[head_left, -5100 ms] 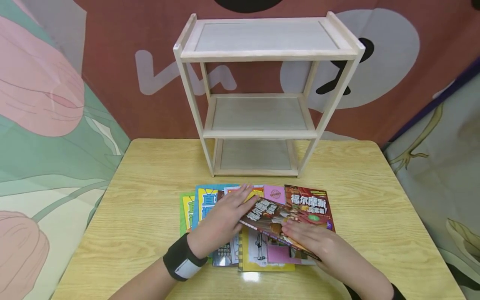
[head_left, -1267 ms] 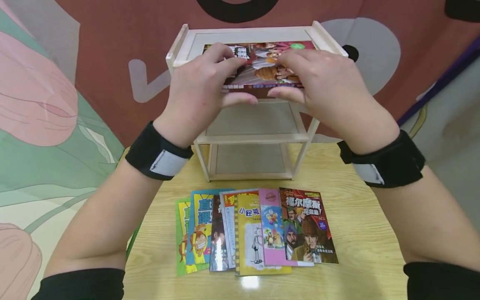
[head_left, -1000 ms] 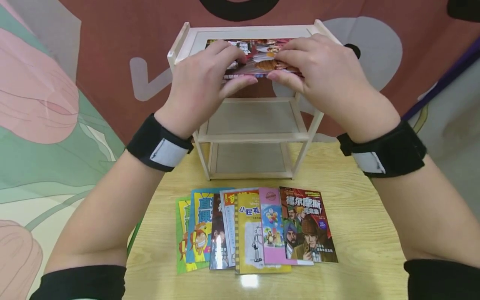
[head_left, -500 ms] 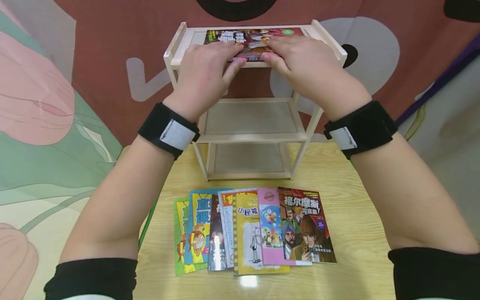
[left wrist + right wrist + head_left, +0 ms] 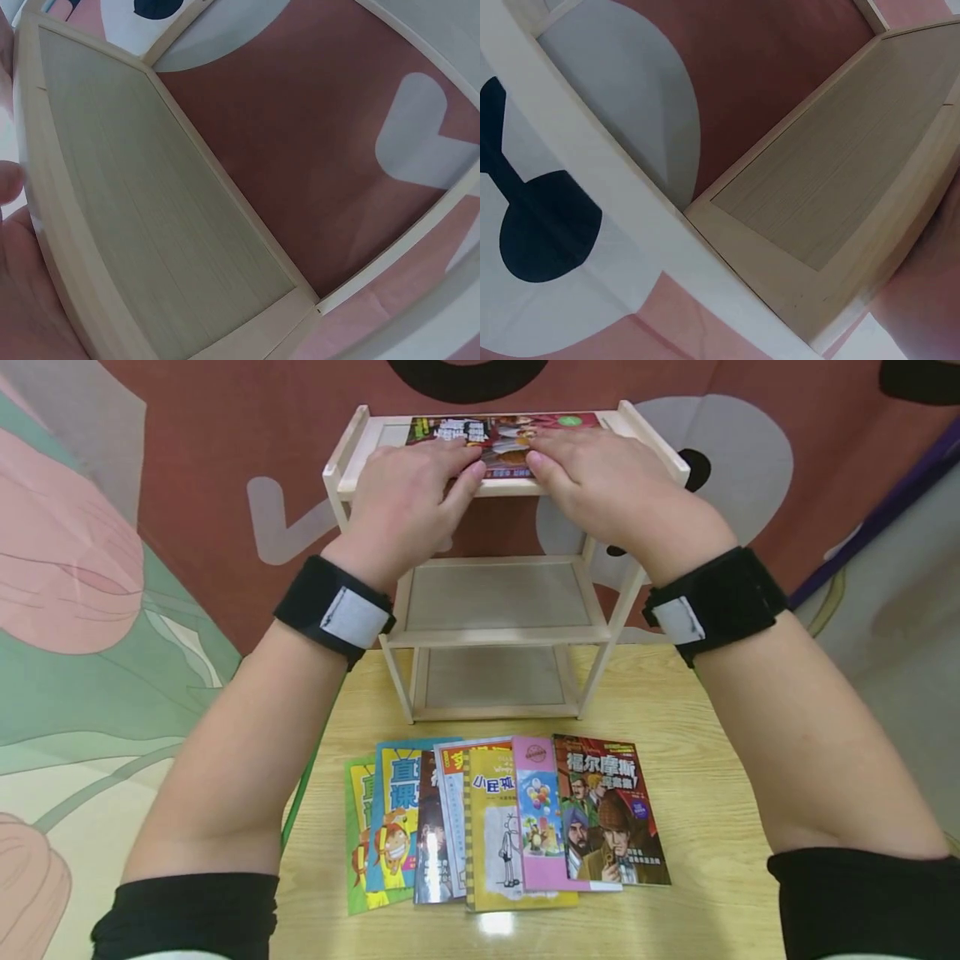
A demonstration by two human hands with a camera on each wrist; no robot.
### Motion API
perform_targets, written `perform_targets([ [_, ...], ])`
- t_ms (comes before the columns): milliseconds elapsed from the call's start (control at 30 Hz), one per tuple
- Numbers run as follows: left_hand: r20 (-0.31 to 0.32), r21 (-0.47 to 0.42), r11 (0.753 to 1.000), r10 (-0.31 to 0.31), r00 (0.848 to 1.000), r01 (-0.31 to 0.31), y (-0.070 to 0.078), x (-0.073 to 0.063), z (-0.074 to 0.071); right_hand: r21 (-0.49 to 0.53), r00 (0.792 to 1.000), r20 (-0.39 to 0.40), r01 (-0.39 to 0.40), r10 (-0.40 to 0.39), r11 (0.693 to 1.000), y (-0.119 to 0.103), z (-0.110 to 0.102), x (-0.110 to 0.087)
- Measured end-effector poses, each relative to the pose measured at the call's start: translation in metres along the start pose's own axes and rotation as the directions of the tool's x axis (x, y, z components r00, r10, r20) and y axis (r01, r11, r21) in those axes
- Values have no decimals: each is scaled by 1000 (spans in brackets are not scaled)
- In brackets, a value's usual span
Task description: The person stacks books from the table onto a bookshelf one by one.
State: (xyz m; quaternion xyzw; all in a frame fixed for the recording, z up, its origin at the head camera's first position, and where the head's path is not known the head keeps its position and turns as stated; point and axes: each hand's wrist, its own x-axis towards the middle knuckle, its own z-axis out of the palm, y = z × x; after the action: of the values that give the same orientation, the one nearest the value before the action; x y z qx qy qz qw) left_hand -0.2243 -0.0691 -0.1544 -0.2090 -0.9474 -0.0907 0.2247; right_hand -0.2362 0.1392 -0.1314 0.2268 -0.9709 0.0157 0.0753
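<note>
While resting the left hand (image 5: 412, 497) on the near left part of the comic-style book (image 5: 506, 453), rests the right hand (image 5: 600, 481) on the near right part. Lays the fingers of each hand loosely extended over the cover, thumbs pointing toward each other at the near edge, tips apart. Has the book lying flat on the top shelf (image 5: 392, 437), between the raised side rails and along the front bar, white characters toward the left end, a green oval toward the far right corner. Shows, from the left wrist, only part of a hand just beside a pale wooden edge; from the right wrist, likewise only a part, at lower right. Wears a black wristband (image 5: 330, 610) with a white patch on each wrist. Lower down, includes the middle shelf (image 5: 498, 597) and the bottom shelf (image 5: 491, 681), then the wood-grained surface (image 5: 660, 693). Nearer, between the forearms, presents overlapping books from left to right: a green book (image 5: 362, 864), a blue book (image 5: 393, 802), a dark book (image 5: 430, 860), a pale book (image 5: 452, 810) with a red-and-orange heading, a yellow book (image 5: 495, 835), a pink book (image 5: 538, 827) and a red-brown book (image 5: 615, 827). Behind the shelves, ends in a reddish-brown backdrop (image 5: 202, 468) with white shapes.
</note>
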Motion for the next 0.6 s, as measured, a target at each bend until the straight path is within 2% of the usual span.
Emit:
perform_targets([
  [167,13,32,999,-42,999,42,5,2,1,-15,999,10,-34,34,999,0,0,1],
  [333,11,18,998,-56,998,56,6,1,2,-15,1000,-17,-21,21,1000,0,3,1],
  [433,14,17,998,-56,998,56,5,1,4,-12,999,-54,-4,3,1000,1,6,1],
  [600,-23,32,999,-42,999,43,2,0,9,-26,983,-181,23,-27,999,6,14,2],
])
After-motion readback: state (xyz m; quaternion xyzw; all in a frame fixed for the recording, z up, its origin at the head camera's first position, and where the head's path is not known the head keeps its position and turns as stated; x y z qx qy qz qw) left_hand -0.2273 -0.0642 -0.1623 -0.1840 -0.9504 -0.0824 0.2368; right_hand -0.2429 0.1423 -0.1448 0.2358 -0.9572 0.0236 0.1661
